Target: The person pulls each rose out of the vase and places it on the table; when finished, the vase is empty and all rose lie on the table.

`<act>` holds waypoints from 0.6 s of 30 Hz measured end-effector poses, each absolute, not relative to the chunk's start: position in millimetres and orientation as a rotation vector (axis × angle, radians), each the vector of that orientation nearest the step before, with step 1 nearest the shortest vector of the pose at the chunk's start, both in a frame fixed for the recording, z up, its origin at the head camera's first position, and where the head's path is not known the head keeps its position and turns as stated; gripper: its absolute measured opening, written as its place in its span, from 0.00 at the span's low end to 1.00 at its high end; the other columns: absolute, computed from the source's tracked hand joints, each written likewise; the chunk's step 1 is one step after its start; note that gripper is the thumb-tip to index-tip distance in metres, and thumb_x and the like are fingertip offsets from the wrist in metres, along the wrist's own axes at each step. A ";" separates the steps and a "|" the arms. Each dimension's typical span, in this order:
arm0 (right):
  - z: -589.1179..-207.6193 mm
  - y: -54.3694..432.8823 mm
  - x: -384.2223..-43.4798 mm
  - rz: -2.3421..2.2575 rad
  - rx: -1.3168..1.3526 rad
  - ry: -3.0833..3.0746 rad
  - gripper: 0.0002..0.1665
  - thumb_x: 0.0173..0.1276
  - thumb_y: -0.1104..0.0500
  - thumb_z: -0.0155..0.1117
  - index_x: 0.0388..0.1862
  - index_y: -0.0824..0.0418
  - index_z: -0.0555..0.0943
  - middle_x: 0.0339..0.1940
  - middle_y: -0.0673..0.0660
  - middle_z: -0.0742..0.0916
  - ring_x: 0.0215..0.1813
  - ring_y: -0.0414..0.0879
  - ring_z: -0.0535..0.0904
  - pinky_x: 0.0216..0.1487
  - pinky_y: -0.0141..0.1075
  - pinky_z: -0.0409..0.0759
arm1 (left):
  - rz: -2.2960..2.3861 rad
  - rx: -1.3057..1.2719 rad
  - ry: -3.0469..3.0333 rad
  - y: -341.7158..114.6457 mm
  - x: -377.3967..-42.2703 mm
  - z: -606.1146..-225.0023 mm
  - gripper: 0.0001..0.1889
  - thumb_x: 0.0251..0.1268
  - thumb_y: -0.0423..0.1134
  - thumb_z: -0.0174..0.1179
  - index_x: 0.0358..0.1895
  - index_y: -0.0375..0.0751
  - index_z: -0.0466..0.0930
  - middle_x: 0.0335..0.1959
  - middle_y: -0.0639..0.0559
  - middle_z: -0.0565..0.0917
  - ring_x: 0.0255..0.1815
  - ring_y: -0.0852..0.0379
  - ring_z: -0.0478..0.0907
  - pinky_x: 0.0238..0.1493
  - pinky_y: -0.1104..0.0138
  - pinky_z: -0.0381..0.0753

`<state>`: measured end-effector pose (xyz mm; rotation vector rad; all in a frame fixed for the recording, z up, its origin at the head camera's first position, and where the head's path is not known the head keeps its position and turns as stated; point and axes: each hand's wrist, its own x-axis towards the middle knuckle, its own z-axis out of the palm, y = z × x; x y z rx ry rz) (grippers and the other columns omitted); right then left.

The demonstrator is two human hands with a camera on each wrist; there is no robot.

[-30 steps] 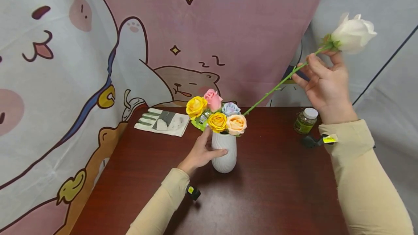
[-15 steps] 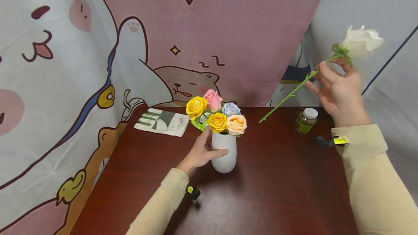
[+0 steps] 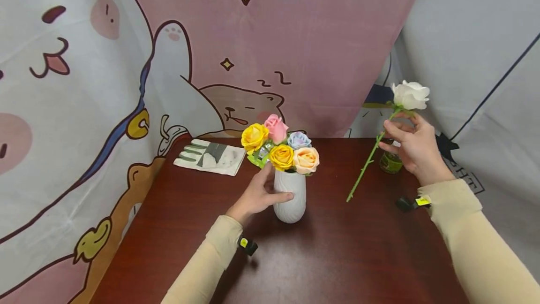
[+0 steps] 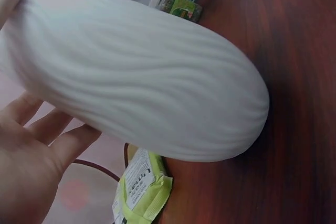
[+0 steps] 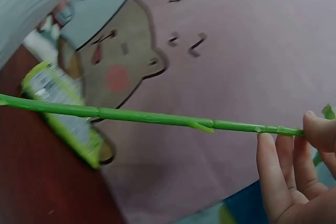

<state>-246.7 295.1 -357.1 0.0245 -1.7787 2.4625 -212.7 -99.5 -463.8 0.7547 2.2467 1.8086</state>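
Note:
A white ribbed vase (image 3: pixel 289 199) stands on the table, filled with artificial roses in yellow, pink (image 3: pixel 275 128), pale blue and peach (image 3: pixel 306 159). My left hand (image 3: pixel 260 193) grips the vase from its left side, thumb across the front; in the left wrist view the fingers curve behind its wall (image 4: pixel 142 77). To the right, my right hand (image 3: pixel 415 147) pinches a white rose (image 3: pixel 410 95) just below the bloom. Its green stem (image 5: pixel 147 117) slants down and left, lower end over the table, apart from the vase. Thumb and fingertips meet on the stem in the right wrist view.
Behind the right hand, a jar with a green label (image 3: pixel 391 163) is partly hidden. A white and grey glove (image 3: pixel 211 157) lies at the back left, beside a green packet (image 4: pixel 142 187) behind the vase. Printed cloth (image 3: pixel 329 36) hangs behind the dark red table (image 3: pixel 337 252).
The right hand has drawn the white rose's stem out of the bunch, first to the right, then lowered it and swung back left. The left hand has stayed on the vase.

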 end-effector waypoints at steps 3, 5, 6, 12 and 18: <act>-376.6 293.9 -244.7 2.412 0.011 -1.959 0.18 0.73 0.61 0.71 0.56 0.54 0.76 0.38 0.47 0.89 0.39 0.41 0.83 0.35 0.38 0.90 | 1.782 0.768 2.288 -102.4 -212.7 -463.1 0.44 0.60 0.43 0.79 0.77 0.63 0.64 0.67 0.52 0.80 0.64 0.48 0.81 0.58 0.54 0.86; -389.5 291.8 -245.0 2.390 0.011 -2.066 0.18 0.74 0.60 0.71 0.58 0.54 0.75 0.39 0.47 0.89 0.39 0.40 0.84 0.35 0.39 0.90 | 1.775 0.771 2.309 -104.3 -212.7 -462.2 0.43 0.59 0.44 0.79 0.76 0.62 0.65 0.67 0.52 0.79 0.65 0.47 0.81 0.58 0.54 0.86; -396.0 290.4 -245.4 2.377 0.011 -2.116 0.19 0.74 0.60 0.70 0.58 0.54 0.74 0.39 0.46 0.89 0.39 0.40 0.85 0.35 0.39 0.90 | 1.773 0.770 2.317 -105.0 -212.5 -461.8 0.43 0.59 0.44 0.80 0.76 0.61 0.65 0.67 0.51 0.79 0.65 0.46 0.80 0.58 0.54 0.86; -432.3 276.9 -246.7 2.197 -0.014 -2.428 0.16 0.77 0.57 0.68 0.59 0.53 0.74 0.41 0.43 0.88 0.40 0.39 0.87 0.40 0.40 0.91 | 1.786 0.746 2.324 -107.2 -211.9 -461.3 0.46 0.57 0.43 0.81 0.77 0.61 0.65 0.70 0.51 0.77 0.67 0.45 0.78 0.59 0.53 0.86; -463.6 259.1 -248.8 2.141 -0.075 -2.587 0.24 0.78 0.60 0.67 0.66 0.66 0.71 0.45 0.50 0.87 0.42 0.38 0.87 0.42 0.45 0.91 | 1.780 0.722 2.338 -107.7 -212.7 -460.8 0.47 0.56 0.41 0.81 0.78 0.60 0.65 0.71 0.50 0.76 0.69 0.43 0.76 0.61 0.49 0.85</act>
